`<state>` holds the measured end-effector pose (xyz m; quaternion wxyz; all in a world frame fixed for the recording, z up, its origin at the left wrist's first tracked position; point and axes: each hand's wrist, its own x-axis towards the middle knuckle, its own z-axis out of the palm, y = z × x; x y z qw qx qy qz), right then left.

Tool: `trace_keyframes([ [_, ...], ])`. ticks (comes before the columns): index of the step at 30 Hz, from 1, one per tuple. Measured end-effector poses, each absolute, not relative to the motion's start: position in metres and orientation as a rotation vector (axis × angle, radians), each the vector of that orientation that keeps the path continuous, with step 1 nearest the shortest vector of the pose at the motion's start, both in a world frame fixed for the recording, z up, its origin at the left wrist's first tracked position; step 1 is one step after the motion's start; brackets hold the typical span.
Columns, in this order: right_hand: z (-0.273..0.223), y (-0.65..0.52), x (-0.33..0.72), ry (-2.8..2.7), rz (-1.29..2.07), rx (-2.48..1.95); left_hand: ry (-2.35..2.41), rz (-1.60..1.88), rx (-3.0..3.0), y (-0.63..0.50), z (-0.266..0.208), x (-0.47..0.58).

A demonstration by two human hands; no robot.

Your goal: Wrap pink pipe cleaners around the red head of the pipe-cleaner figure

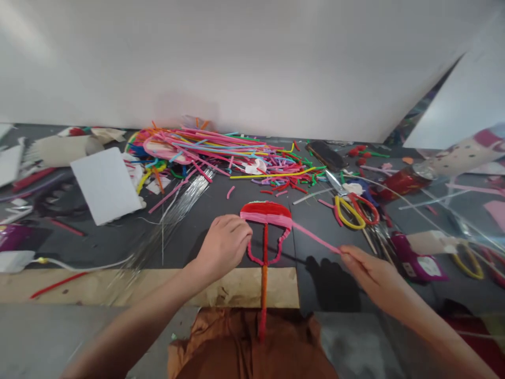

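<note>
Over the table point(213, 202), the left hand point(224, 242) is gripping a pipe-cleaner frame point(265, 245), the right hand point(365, 271) is pinching a pink pipe cleaner's point(317, 239) unwound end, and wrapping point(266, 210) is filling only the top (lower loop point(281, 245) unfilled).

Red & pink fuzzy piece point(266, 215), red/orange stem point(264, 279), pink strand point(315, 236), multicol. pile point(221, 145), wht card point(105, 185), dk grey surface point(311, 217), brown garment point(252, 350)

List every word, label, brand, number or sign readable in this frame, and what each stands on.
No text can be read anywhere.
Purple object at right: pale label-like patch, any print too small and blurred to read.
Red cylinder: any markings too blurred to read.
White card: no writing visible.
Red-and-pink fuzzy-stem piece: no lettering visible.
</note>
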<state>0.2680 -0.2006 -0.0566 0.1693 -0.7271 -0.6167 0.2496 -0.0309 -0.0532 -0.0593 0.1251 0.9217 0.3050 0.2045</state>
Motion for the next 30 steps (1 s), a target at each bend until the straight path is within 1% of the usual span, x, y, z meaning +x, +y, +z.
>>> trace_keyframes([
  [3, -0.062, -0.194, 0.266, -2.047, 0.276, -2.138, 1.002, 0.504, 2.74, -0.046, -0.059, -0.028],
  [5, -0.062, -0.19, 0.264, -2.166, 0.046, -2.181, 1.019, 0.416, 2.764, -0.043, -0.062, -0.025],
  [8, -0.059, -0.182, 0.259, -2.236, -0.128, -2.194, 0.997, 0.331, 2.798, -0.038, -0.067, -0.02],
  [12, -0.058, -0.167, 0.248, -2.3, -0.145, -2.165, 0.963, 0.33, 2.828, -0.039, -0.071, -0.017],
  [16, -0.067, -0.154, 0.24, -2.379, -0.107, -2.092, 0.891, 0.315, 2.794, -0.058, -0.07, -0.022],
  [21, -0.081, -0.138, 0.236, -2.401, -0.046, -1.957, 0.764, 0.447, 2.691, -0.085, -0.069, -0.04],
  [26, -0.087, -0.126, 0.23, -2.389, -0.068, -1.881, 0.908, 0.51, 2.607, -0.095, -0.061, -0.068],
  [30, -0.09, -0.124, 0.228, -2.395, -0.037, -1.851, 1.145, 0.489, 2.615, -0.108, -0.055, -0.104],
])
